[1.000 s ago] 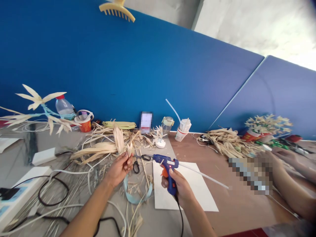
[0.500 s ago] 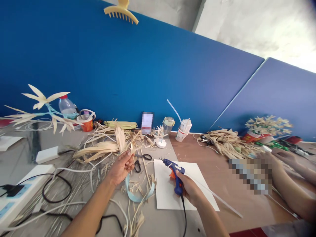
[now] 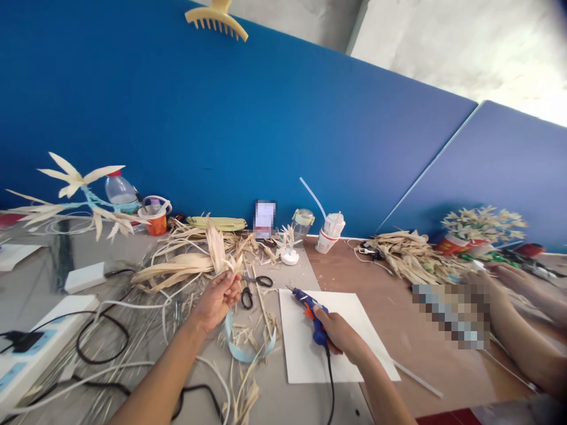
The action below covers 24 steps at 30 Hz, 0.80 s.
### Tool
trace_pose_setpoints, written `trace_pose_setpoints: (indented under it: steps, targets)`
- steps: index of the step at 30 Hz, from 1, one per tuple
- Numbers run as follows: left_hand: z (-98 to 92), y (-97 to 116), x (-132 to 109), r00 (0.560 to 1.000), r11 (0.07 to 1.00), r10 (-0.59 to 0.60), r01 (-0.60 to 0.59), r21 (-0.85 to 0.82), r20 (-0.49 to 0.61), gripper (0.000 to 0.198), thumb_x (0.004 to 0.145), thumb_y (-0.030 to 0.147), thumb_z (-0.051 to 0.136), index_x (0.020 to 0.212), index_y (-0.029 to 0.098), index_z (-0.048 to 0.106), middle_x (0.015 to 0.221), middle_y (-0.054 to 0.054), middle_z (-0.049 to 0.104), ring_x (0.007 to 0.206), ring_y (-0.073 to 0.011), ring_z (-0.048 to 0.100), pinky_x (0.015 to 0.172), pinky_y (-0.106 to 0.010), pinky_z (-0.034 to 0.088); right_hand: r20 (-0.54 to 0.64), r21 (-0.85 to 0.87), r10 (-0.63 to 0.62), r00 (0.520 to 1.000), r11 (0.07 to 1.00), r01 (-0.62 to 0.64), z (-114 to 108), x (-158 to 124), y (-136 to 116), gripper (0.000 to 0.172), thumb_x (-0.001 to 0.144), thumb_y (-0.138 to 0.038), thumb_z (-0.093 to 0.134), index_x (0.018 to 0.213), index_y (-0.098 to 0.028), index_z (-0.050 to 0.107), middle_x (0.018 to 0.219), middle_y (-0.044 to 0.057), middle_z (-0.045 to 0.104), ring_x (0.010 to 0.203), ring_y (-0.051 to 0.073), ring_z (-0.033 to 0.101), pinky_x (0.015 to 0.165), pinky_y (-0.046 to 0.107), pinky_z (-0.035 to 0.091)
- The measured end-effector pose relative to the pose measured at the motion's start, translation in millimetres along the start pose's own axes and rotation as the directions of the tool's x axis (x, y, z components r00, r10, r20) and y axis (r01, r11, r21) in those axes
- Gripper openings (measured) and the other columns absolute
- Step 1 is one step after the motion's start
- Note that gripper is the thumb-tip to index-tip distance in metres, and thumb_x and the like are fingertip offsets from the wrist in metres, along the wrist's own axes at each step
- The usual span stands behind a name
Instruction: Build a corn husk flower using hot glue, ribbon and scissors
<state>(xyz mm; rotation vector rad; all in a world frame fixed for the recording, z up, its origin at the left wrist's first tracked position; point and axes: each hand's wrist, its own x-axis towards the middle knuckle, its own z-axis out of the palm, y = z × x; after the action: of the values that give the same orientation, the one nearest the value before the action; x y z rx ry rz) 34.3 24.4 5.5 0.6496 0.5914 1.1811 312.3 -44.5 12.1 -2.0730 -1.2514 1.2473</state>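
My left hand (image 3: 220, 300) is closed in a pinch on a pale strip of dried corn husk (image 3: 236, 265), whose tip points up past the fingers. In my right hand (image 3: 340, 330) is a blue glue gun (image 3: 313, 313) with an orange trigger, gripped by its handle over a white sheet of paper (image 3: 305, 370). The gun's nozzle points up and to the left, apart from the husk. Black-handled scissors (image 3: 248, 297) lie just right of my left hand. A light blue ribbon (image 3: 241, 356) curls on the table between the hands.
Corn husks (image 3: 177, 268) are heaped behind my left hand. A white power strip (image 3: 48, 336) and tangled cables lie at left. A husk flower (image 3: 287, 239) stands in a small white base. A white cup (image 3: 328, 241) is behind the paper. Another person's hand (image 3: 481, 289) works at right.
The husk strip in my left hand has turned from pointing right to pointing up. The glue gun has shifted and tilted slightly; the paper has slid a little right and nearer.
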Motion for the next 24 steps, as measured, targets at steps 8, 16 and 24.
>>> trace_pose_setpoints:
  steps: [8, 16, 24]
  targets:
    - [-0.5, -3.3, -1.4, 0.997, 0.999, 0.033, -0.034, 0.019, 0.067, 0.027, 0.074, 0.037, 0.069, 0.079, 0.011, 0.063, 0.052, 0.007, 0.036, 0.046, -0.0045, 0.029, 0.05, -0.019, 0.033, -0.096, -0.304, -0.271, 0.958, 0.924, 0.231, -8.7, -12.1, -11.2, 0.041, 0.08, -0.039, 0.05, 0.045, -0.018, 0.046, 0.046, 0.001, 0.046, 0.047, 0.012, 0.041, 0.049, 0.025, 0.029]
    - [0.2, -5.0, -0.8, 0.996, 0.998, 0.062, -0.063, 0.016, 0.057, 0.025, 0.072, 0.035, 0.07, 0.072, 0.012, 0.06, 0.05, 0.007, 0.036, 0.046, -0.0051, 0.03, 0.049, -0.019, 0.032, 0.001, 0.183, -0.56, 0.828, 0.814, 0.551, 42.7, -27.1, -65.1, 0.021, 0.08, -0.029, 0.05, 0.087, -0.018, 0.065, 0.073, 0.001, 0.06, 0.059, 0.013, 0.053, 0.054, 0.023, 0.039]
    - [2.6, -4.9, -1.1, 0.998, 0.996, 0.059, -0.06, 0.066, 0.012, 0.027, 0.07, 0.038, 0.071, 0.071, 0.012, 0.063, 0.05, 0.005, 0.044, 0.046, -0.0057, 0.035, 0.049, -0.019, 0.033, -0.197, 0.283, -0.617, 0.762, 0.708, 0.647, 103.6, -3.9, -105.6, 0.027, 0.075, -0.02, 0.052, 0.099, -0.016, 0.065, 0.085, 0.005, 0.06, 0.076, 0.016, 0.057, 0.073, 0.029, 0.046]
